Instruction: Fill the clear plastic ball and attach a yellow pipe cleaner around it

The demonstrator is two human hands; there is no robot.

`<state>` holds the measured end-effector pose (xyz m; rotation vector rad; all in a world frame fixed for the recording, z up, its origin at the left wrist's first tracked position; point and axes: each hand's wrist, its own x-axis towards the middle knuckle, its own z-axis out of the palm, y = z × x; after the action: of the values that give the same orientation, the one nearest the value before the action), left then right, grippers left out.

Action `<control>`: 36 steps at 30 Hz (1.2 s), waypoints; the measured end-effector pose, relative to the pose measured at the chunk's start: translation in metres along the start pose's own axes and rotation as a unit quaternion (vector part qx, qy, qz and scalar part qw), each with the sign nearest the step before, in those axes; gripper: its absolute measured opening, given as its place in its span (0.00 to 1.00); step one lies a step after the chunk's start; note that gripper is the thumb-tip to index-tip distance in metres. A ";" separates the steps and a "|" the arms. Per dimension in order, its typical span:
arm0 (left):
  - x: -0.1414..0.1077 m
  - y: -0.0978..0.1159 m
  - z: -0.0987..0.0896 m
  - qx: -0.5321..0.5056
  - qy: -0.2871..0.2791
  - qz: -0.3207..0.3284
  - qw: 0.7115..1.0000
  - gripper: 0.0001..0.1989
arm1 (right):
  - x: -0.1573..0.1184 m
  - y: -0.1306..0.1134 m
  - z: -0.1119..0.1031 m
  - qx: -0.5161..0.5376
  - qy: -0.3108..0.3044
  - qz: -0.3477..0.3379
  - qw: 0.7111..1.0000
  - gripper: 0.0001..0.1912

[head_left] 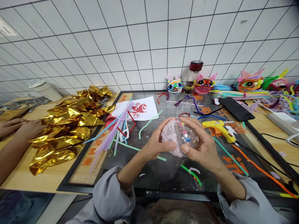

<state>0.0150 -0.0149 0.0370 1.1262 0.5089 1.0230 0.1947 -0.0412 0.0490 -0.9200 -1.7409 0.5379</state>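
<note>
Between my two hands is a round ball, one half a clear plastic dome [189, 137] with small coloured bits showing through, the other half wrapped in fuzzy pale pink pipe cleaner [169, 137]. My left hand [158, 144] curls around the pink half, thumb pressed on its front. Around the clear half closes my right hand [204, 146], with its thumb near the seam. Below the ball lie short green pipe cleaner pieces [191, 175]. A yellow hot glue gun [219, 128] rests to the right of my right hand.
Purple pipe cleaners [109, 133] lie left by a paper with a red print [149, 109]. Gold foil [70, 118] and another person's hands [30, 129] are farther left. Finished animal heads [174, 86], a bottle [192, 77] and a phone [237, 109] stand or lie behind.
</note>
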 end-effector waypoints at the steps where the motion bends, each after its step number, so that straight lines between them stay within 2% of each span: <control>1: 0.000 -0.001 0.000 0.003 0.000 0.003 1.000 0.44 | 0.000 0.000 0.000 -0.002 -0.004 -0.006 1.000 0.29; 10: -0.001 -0.004 -0.002 0.079 -0.001 0.040 0.996 0.44 | 0.002 0.000 -0.001 -0.023 -0.036 -0.036 0.998 0.27; 14: -0.001 -0.003 -0.004 0.097 -0.012 0.034 0.995 0.42 | 0.002 0.001 -0.002 -0.029 -0.057 -0.043 0.997 0.26; 17: -0.001 -0.005 -0.005 0.090 -0.007 0.027 0.996 0.40 | 0.001 0.003 -0.001 -0.024 -0.067 -0.037 0.997 0.28; 24: -0.001 -0.005 -0.002 0.153 0.044 0.066 0.985 0.38 | -0.005 0.005 0.003 0.002 -0.059 0.002 0.998 0.36; 32: -0.003 -0.012 -0.007 0.187 0.038 0.104 0.976 0.38 | -0.007 0.006 0.004 -0.016 -0.063 -0.014 0.998 0.38; 36: -0.002 -0.011 -0.009 0.162 0.023 0.091 0.982 0.35 | -0.007 0.006 0.002 -0.034 -0.066 -0.040 0.996 0.38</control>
<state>0.0110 -0.0131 0.0235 1.4608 0.6345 1.1540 0.1957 -0.0429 0.0392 -0.8743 -1.9173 0.4977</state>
